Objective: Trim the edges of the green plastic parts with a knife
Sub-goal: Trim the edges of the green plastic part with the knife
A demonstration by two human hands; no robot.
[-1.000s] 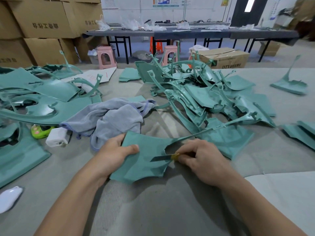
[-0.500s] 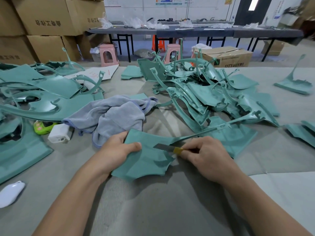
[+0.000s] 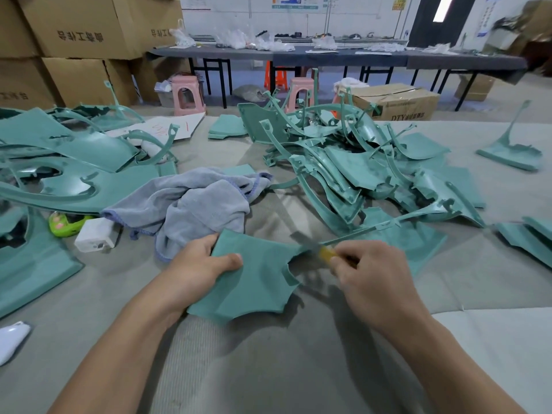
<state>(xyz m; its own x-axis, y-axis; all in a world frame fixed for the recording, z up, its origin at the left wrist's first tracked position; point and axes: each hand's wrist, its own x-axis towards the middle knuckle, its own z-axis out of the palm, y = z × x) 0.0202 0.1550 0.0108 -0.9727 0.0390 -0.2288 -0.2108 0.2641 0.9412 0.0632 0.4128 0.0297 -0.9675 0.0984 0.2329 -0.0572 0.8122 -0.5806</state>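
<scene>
A flat green plastic part (image 3: 254, 279) with a curved cut-out on its right side lies in front of me on the grey cloth-covered table (image 3: 268, 369). My left hand (image 3: 197, 270) grips its left edge, thumb on top. My right hand (image 3: 373, 279) holds a knife (image 3: 316, 249) with a yellow handle; the blurred blade sits at the top of the cut-out, where a thin green strip runs off to the right. A big pile of green parts (image 3: 358, 174) lies behind.
A grey towel (image 3: 191, 204) is bunched just behind my left hand. Large green panels (image 3: 74, 174) cover the left side, with a white box (image 3: 95, 237) and a lime-green toy (image 3: 64, 224) beside them. More green pieces (image 3: 525, 237) lie at the right.
The knife has travelled up along the cut-out edge, from its lower part to its top. My left hand kept its grip on the part.
</scene>
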